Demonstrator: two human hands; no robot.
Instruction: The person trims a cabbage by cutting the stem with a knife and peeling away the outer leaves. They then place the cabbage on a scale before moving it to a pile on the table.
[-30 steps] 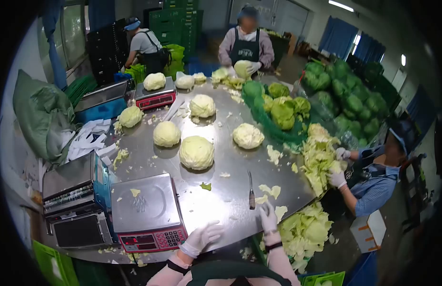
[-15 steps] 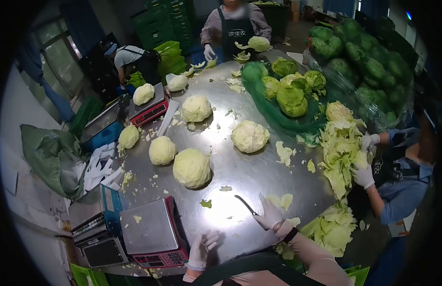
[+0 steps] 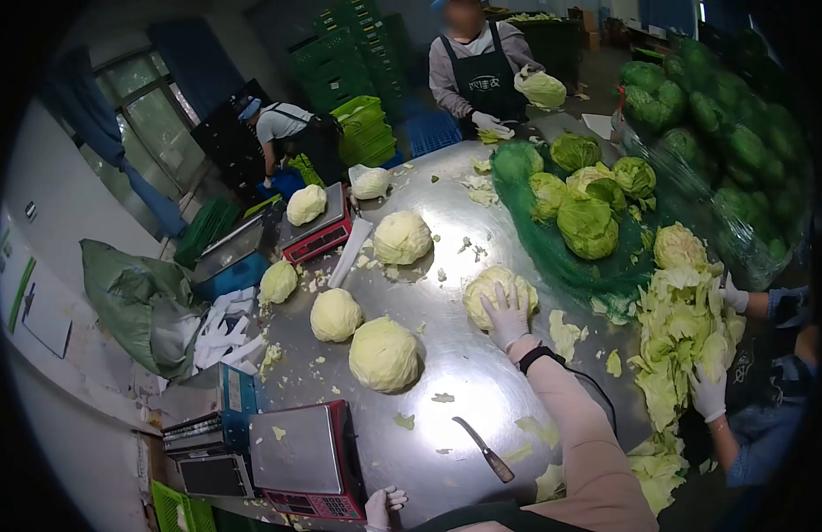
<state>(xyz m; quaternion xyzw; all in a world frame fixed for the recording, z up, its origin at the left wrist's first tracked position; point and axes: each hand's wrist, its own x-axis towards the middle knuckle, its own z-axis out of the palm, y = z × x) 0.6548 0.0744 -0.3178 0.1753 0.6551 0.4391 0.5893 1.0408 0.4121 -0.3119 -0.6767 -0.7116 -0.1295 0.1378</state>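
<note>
My right hand [image 3: 508, 312], in a white glove, is laid over the near side of a trimmed pale cabbage [image 3: 484, 291], its spread fingers curving across the top. The cabbage rests on the metal table [image 3: 464, 359]. Low in the view, my gloved left hand [image 3: 384, 506] is empty, fingers apart, beside a red scale [image 3: 297, 452]. A curved knife [image 3: 487, 454] with a brown handle lies on the table between my hands. To the left of the held cabbage sit other trimmed cabbages, among them a large one [image 3: 383, 355] and a smaller one [image 3: 336, 315].
Leafy green cabbages [image 3: 588, 223] sit on green netting at the back right, near a big wrapped sack of cabbages [image 3: 721, 133]. Loose leaves [image 3: 681, 324] pile up by a co-worker's gloved hand [image 3: 708, 390]. Another co-worker [image 3: 482, 75] stands across the table. A second scale [image 3: 318, 235] is far left.
The knife has left my right hand and lies on the table. That hand has moved forward onto the cabbage. My view has shifted, and my left hand sits lower in it.
</note>
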